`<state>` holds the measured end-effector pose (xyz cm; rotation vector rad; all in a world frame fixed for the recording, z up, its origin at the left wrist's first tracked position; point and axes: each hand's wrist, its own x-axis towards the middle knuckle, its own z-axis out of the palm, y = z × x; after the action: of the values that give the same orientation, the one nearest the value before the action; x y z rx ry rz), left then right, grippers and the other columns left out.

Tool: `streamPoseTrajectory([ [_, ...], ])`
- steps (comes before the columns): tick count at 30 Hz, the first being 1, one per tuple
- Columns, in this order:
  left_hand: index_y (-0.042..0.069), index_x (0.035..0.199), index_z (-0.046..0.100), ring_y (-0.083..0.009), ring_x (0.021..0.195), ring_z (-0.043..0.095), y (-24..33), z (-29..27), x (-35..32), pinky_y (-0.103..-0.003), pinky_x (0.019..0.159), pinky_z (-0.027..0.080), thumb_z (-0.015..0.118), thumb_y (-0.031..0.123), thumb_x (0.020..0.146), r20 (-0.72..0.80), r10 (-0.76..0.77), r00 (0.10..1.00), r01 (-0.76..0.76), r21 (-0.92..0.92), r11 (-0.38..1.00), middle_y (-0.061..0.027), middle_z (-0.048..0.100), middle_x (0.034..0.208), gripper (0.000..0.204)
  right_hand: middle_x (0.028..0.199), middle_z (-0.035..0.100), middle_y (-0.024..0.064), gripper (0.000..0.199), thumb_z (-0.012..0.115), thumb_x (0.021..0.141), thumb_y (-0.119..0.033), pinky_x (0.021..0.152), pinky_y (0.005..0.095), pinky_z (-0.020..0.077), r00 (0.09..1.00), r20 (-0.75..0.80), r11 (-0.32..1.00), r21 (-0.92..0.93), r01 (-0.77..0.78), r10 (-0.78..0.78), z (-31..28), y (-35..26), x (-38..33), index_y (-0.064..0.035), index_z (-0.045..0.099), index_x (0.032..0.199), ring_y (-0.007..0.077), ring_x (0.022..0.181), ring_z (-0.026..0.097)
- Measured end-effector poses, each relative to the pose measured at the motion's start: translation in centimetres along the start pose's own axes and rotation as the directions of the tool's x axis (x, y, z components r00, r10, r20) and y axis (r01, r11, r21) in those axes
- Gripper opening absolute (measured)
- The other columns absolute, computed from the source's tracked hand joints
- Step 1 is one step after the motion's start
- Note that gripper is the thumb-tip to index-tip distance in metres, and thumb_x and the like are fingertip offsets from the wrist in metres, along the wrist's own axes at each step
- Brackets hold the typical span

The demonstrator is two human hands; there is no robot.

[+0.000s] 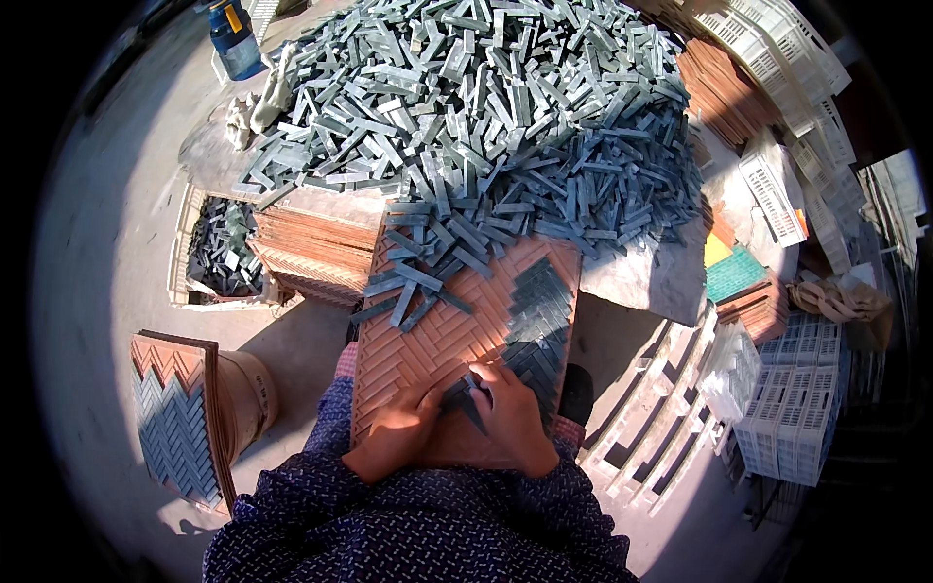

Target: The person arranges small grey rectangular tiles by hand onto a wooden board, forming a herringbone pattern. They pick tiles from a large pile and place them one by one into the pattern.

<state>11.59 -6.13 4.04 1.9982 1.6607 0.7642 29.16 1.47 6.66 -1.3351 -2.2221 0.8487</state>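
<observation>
Orange herringbone mould (413,355) lies at lower centre of the frame; over it the right hand (510,413) pinches a grey strip (473,382), the left hand's (403,426) grip unclear. Pressing strips flat, aligned with grooves, should suit; loose pile (466,97) fills upper centre.

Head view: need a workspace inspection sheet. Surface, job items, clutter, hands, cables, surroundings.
Surface: orange-brown grooved board before the person, partly filled on its right side.
Job's things: grey strips heaped on the table beyond; loose strips across the board's far left.
Clutter: pale crate of dark pieces, left; blue bottle, far left.
Hands: left hand over the board's near part; right hand with fingers at a strip, grip unclear.
Cables: nothing seen.
Surroundings: stacked boards left of the work; white crates right.
</observation>
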Motion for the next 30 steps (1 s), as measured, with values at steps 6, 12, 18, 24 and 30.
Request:
streamPoseTrajectory([
  [6, 0.001, 0.107, 0.057, -0.0352, 0.087, 0.062, 0.3, -0.4, 0.5, -0.040, 0.070, 0.054, 0.062, 0.005, 0.079, 0.012, -0.020, 1.000, 0.020, -0.088, 0.996, -0.0172, 0.059, 0.101, 0.029, 0.102, 0.058, 0.0133, 0.024, 0.063, 0.081, -0.009, 0.066, 0.0421, 0.0515, 0.990, 0.072, 0.992, -0.008, 0.123, -0.122, -0.1, 0.8, 1.3, -0.0079, 0.060, 0.105, 0.0347, 0.082, 0.061],
  [12, 0.000, 0.109, 0.057, -0.0364, 0.088, 0.062, 0.7, -1.6, 0.5, -0.040, 0.073, 0.053, 0.062, 0.003, 0.079, 0.023, -0.072, 0.997, 0.075, -0.189, 0.979, -0.0179, 0.059, 0.101, 0.031, 0.099, 0.060, 0.0119, 0.018, 0.065, 0.079, -0.008, 0.072, 0.0396, 0.0509, 0.990, 0.128, 0.994, -0.082, 0.071, -0.060, -0.5, 0.0, 1.9, -0.0062, 0.060, 0.096, 0.0343, 0.088, 0.060],
  [18, 0.000, 0.110, 0.058, -0.0359, 0.088, 0.062, -0.1, -1.0, -0.3, -0.039, 0.074, 0.053, 0.062, 0.003, 0.079, 0.038, -0.034, 0.999, 0.039, -0.151, 0.988, -0.0186, 0.060, 0.104, 0.030, 0.099, 0.060, 0.0127, 0.018, 0.063, 0.080, -0.006, 0.071, 0.0394, 0.0516, 0.987, 0.148, 0.981, -0.170, 0.095, -0.069, -0.3, 0.2, 1.7, -0.0065, 0.060, 0.097, 0.0329, 0.089, 0.061],
  [24, 0.002, 0.107, 0.060, -0.0344, 0.085, 0.063, -0.6, -3.2, 0.9, -0.038, 0.071, 0.052, 0.060, 0.002, 0.081, -0.023, -0.101, 0.995, 0.092, -0.253, 0.963, -0.0171, 0.061, 0.100, 0.026, 0.101, 0.061, 0.0133, 0.020, 0.062, 0.081, -0.007, 0.073, 0.0381, 0.0518, 0.984, 0.074, 0.982, -0.087, 0.169, -0.163, -0.2, 0.0, 2.1, -0.0042, 0.060, 0.100, 0.0332, 0.090, 0.061],
  [30, 0.002, 0.101, 0.062, -0.0354, 0.084, 0.062, -3.6, -6.0, 0.0, -0.038, 0.072, 0.050, 0.062, 0.004, 0.082, -0.065, -0.389, 0.919, 0.361, -0.262, 0.895, -0.0162, 0.062, 0.096, 0.020, 0.098, 0.061, 0.0143, 0.015, 0.062, 0.081, -0.006, 0.073, 0.0379, 0.0514, 0.978, 0.142, 0.987, -0.045, 0.157, -0.150, -0.4, 1.0, 1.8, -0.0030, 0.061, 0.095, 0.0334, 0.088, 0.061],
])
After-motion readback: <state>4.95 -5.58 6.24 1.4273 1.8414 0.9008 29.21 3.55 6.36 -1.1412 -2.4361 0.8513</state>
